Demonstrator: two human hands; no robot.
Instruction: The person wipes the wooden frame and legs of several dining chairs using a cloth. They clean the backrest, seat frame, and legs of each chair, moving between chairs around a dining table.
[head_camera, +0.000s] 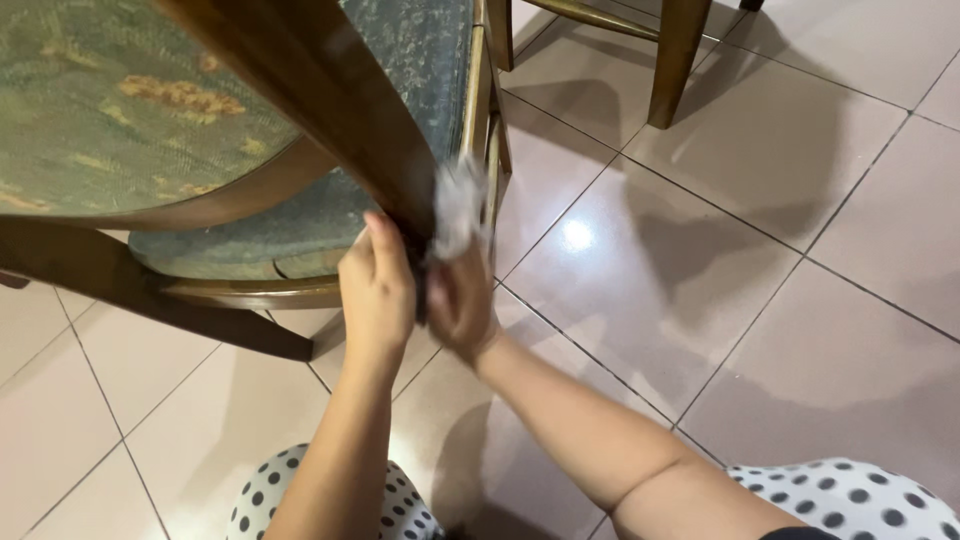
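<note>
A tipped wooden chair (250, 292) with a blue-green patterned seat fills the upper left. One dark brown chair leg (330, 90) slants down toward me. My left hand (377, 290) is wrapped around the lower end of that leg. My right hand (460, 295) grips the same leg end from the other side and holds a crumpled white cloth (458, 205) against the wood. The tip of the leg is hidden between my two hands.
Glossy beige floor tiles (720, 250) spread to the right, with a light reflection. Legs of another wooden chair (675, 55) stand at the top. A second cushion with a green and yellow pattern (110, 100) sits at the upper left. My polka-dot clothing (840, 500) shows along the bottom.
</note>
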